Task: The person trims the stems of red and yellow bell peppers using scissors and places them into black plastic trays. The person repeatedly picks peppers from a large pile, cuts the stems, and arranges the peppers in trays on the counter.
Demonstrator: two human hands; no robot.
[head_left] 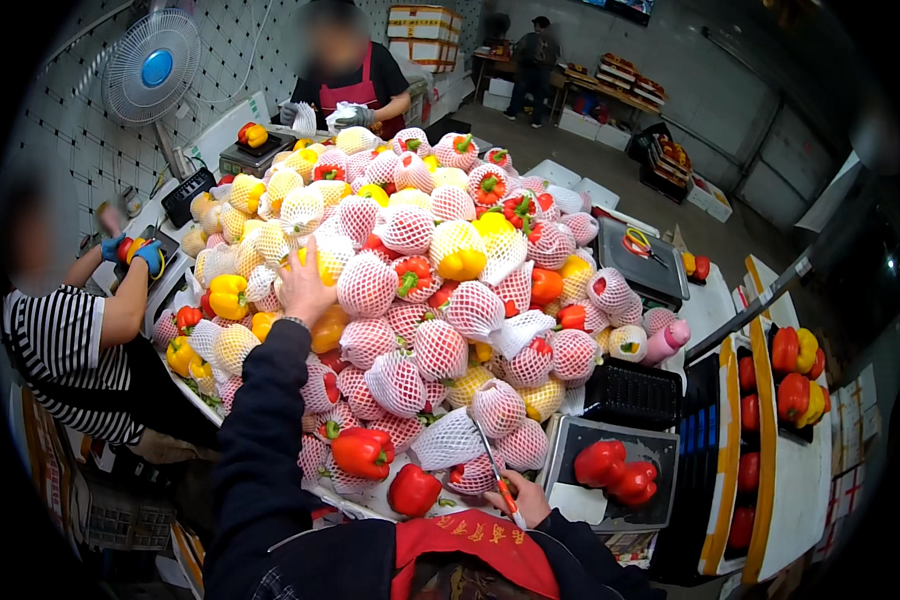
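The person's left arm, in a dark sleeve, stretches up from the lower left of the frame, and the left hand (303, 285) lies with fingers spread over a yellow pepper (322, 266) in the left-centre of the pile, grasping it from above as far as the view shows. The right hand (518, 497) sits low, just right of the bottom centre, clenched around the red handles of a pair of scissors (492, 460). Their slim metal blades run up and slightly left, long axis close to vertical, with the tips against a white foam net sleeve (448, 440) at the near edge of the heap.

The heap (440, 290) fills the middle of the frame: glossy red and yellow bell peppers, many wrapped in soft white mesh netting. Two bare red peppers (362, 452) lie in front of it at the lower centre. To the right of the right hand, a flat grey scale tray (660, 445) holds more smooth red peppers. A striped-sleeved person stands at left.
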